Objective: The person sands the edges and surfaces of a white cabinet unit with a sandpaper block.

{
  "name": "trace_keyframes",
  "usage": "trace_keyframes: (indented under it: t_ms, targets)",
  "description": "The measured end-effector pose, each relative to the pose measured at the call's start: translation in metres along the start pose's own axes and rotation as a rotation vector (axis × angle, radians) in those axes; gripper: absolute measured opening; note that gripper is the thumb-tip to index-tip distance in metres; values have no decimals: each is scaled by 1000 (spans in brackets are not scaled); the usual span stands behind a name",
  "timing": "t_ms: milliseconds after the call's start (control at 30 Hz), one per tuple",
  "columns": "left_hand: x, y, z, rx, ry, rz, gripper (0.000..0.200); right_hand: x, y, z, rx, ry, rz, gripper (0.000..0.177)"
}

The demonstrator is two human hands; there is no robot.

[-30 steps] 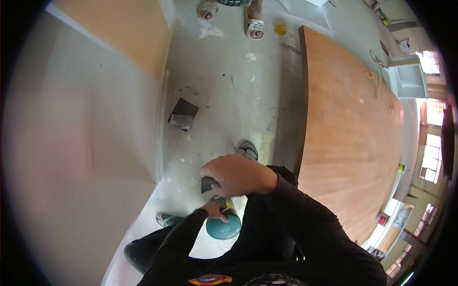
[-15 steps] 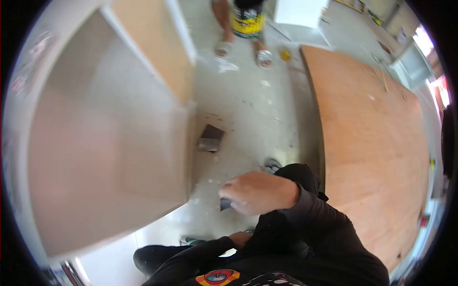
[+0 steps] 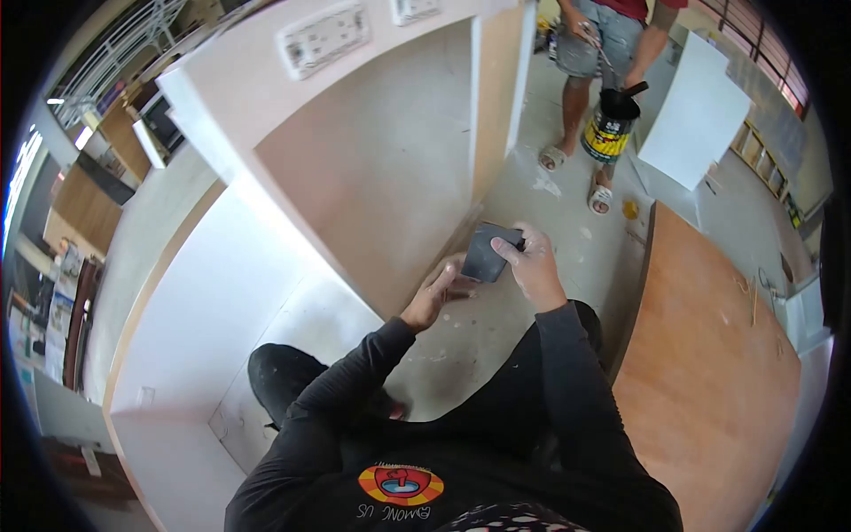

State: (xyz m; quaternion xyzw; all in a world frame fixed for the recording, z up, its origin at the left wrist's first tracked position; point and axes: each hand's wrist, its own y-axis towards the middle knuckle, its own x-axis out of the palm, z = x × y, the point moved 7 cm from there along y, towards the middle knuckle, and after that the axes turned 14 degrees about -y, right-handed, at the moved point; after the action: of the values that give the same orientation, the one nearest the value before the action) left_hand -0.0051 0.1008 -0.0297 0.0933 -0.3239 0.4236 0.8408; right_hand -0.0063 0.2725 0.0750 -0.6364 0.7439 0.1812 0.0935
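Note:
A dark, flat, square sheet or pad is held in front of me, above the floor. My right hand grips its right edge, thumb on top. Close to its left edge is my left hand, fingers apart and pointing toward the sheet; whether the fingertips touch it is hard to tell. Just beyond both hands stands a pale cabinet with an open hollow side.
Another person stands ahead, holding a tool and a black and yellow bucket. A brown wooden panel lies to the right, a white panel beyond it. White boards stand at the left.
My view has swung left and up. My left hand has risen from my lap to beside the dark sheet, and my right hand now holds the sheet farther forward.

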Motion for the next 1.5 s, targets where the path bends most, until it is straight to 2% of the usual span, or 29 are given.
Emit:
trace_keyframes:
  t_ms: [67, 100, 167, 200, 267, 300, 367, 400, 467, 500, 533, 600, 700, 733, 800, 833, 867, 900, 933, 967, 1000, 1067, 1133, 1200, 1300, 1400, 1500]
  targets:
    - [31, -16, 64, 363, 117, 49, 44, 27, 7, 11, -15, 292, -26, 15]
    - [30, -19, 73, 362, 122, 64, 44, 39, 5, 5, -12, 302, -38, 15]
    - [24, -40, 86, 452, 372, 145, 28, 64, -7, -2, 106, 762, -45, 15]
    - [21, -52, 88, 448, 381, 161, 28, 72, -15, -5, 112, 776, -56, 15]
    - [14, -72, 110, 533, 574, 333, 17, 86, -22, -11, 161, 816, -119, 18]
    - [13, -77, 117, 528, 574, 341, 17, 85, -24, -12, 168, 818, -125, 18]
    - [38, -99, 144, 616, 948, 256, 10, 87, -30, -28, 75, 708, -278, 20]
    - [43, -105, 152, 612, 942, 264, 10, 87, -29, -19, 83, 704, -285, 20]
    - [54, -112, 162, 639, 1108, 225, 17, 91, -26, -14, -59, 347, -350, 24]
    - [33, -108, 158, 571, 1160, 327, 14, 95, -23, -11, -42, 349, -361, 24]
    - [34, -105, 158, 544, 1147, 335, 14, 92, -22, -22, -20, 460, -300, 23]
    - [37, -110, 172, 716, 775, 487, 14, 93, -25, -31, 37, 564, -232, 22]
    - [26, -106, 179, 737, 845, 467, 15, 95, -22, -52, 14, 654, -188, 23]
    - [28, -109, 179, 727, 833, 461, 15, 93, -23, -62, -25, 622, -182, 23]
    - [41, -111, 183, 743, 991, 423, 15, 91, -16, -60, -49, 573, -146, 23]
    - [39, -109, 183, 811, 1084, 428, 15, 90, -10, -53, -112, 350, -184, 23]
    - [40, -104, 179, 844, 984, 368, 16, 88, -9, -49, -161, 121, -219, 23]
    - [37, -101, 176, 829, 937, 345, 20, 88, -8, -44, -174, 86, -207, 24]
    - [43, -106, 173, 640, 1120, 467, 21, 91, -11, -41, -184, 50, -196, 24]
    - [41, -104, 165, 757, 1166, 353, 21, 96, -13, -29, -136, 22, -234, 22]
    - [39, -101, 158, 746, 1218, 267, 20, 104, -15, -12, -86, -1, -282, 19]
    - [26, -102, 144, 494, 1261, 314, 18, 111, -24, -5, -204, -50, -261, 19]
    - [18, -106, 134, 453, 1253, 268, 17, 125, -34, 1, -192, -130, -367, 17]
    - [10, -106, 126, 409, 1249, 230, 16, 136, -39, -1, -251, -72, -413, 16]
    - [12, -107, 122, 404, 1231, 168, 16, 153, -46, 1, -178, -79, -526, 16]
    - [3, -108, 118, 294, 1183, 251, 19, 157, -45, -1, -209, -137, -461, 16]
    - [-2, -107, 117, 207, 1056, 313, 23, 162, -43, 0, -150, -85, -447, 16]
